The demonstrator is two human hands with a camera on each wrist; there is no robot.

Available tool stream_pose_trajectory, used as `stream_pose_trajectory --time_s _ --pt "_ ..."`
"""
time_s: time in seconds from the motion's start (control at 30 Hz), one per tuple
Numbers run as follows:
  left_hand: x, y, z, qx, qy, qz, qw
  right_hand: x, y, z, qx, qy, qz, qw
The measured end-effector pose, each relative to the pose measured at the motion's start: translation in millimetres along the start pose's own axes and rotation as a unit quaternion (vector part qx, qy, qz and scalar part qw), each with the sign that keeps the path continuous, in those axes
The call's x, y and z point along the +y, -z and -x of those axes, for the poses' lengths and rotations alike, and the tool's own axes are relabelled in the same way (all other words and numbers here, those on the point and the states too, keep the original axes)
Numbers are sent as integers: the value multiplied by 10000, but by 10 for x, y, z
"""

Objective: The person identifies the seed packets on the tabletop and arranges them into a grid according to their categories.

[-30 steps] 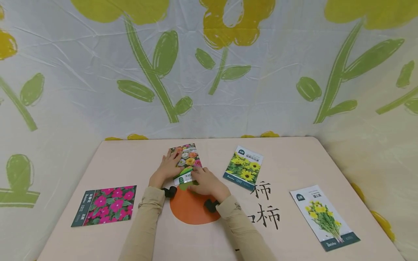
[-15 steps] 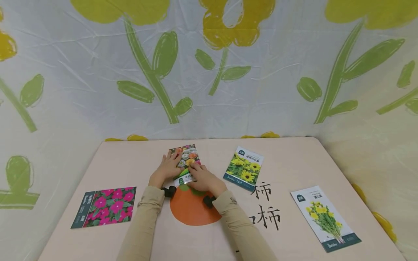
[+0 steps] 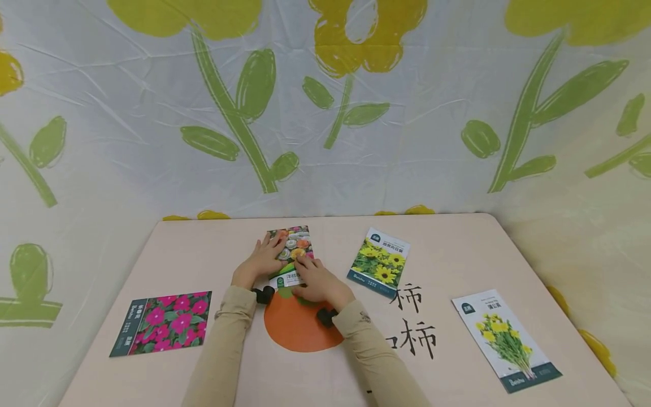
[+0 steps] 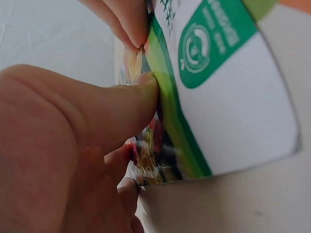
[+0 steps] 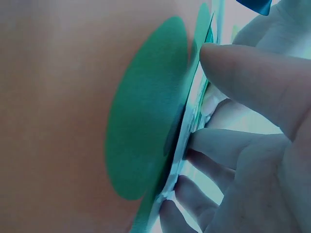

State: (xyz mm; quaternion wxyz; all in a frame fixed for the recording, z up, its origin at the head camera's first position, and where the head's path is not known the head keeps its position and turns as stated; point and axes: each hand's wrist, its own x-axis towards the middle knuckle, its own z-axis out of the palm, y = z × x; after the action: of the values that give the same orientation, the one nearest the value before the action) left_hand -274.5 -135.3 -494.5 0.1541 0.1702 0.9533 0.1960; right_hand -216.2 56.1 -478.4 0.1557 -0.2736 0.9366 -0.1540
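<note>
The orange disc (image 3: 300,330) printed on the pale table (image 3: 292,384) serves as landmark, left and right being the person's own; the seed packet with mixed-colour blooms (image 3: 291,245) lies just beyond the disc, its white label end toward the disc and near the printed green leaf at the disc's far edge; the left hand (image 3: 261,261), beyond the disc and to its left, rests on the packet's left part with fingers extended and spread, the thumb (image 4: 131,104) pressing near the green band; the right hand (image 3: 321,282), above the disc's far right side, touches the packet's right part with extended fingers, set closer together than those of the left; neither hand grasps it.

Three further packets surround the disc: a magenta-flowered packet (image 3: 170,325) to its left, lying sideways; a yellow-flowered packet (image 3: 378,261) beyond it to the right, tilted, its near corner by the black characters (image 3: 417,339) printed right of the disc; and a tall packet with a yellow bouquet (image 3: 506,340), well to the disc's right; beige sleeves (image 3: 224,339) flank the disc; a flower-patterned cloth (image 3: 417,164) hangs beyond it.
</note>
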Motion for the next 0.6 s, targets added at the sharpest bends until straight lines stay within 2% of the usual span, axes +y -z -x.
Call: stream_pose_trajectory --time_s 0.17,0.33,0.6 --pt "1 6 25 95 -111 60 9999 70 -8 13 -33 218 -64 9997" --pt "-1 -34 76 421 -253 39 9988 120 26 16 -70 325 -175 9993" --pt "26 -145 264 752 -502 323 9954 106 68 31 15 364 -243 9990"
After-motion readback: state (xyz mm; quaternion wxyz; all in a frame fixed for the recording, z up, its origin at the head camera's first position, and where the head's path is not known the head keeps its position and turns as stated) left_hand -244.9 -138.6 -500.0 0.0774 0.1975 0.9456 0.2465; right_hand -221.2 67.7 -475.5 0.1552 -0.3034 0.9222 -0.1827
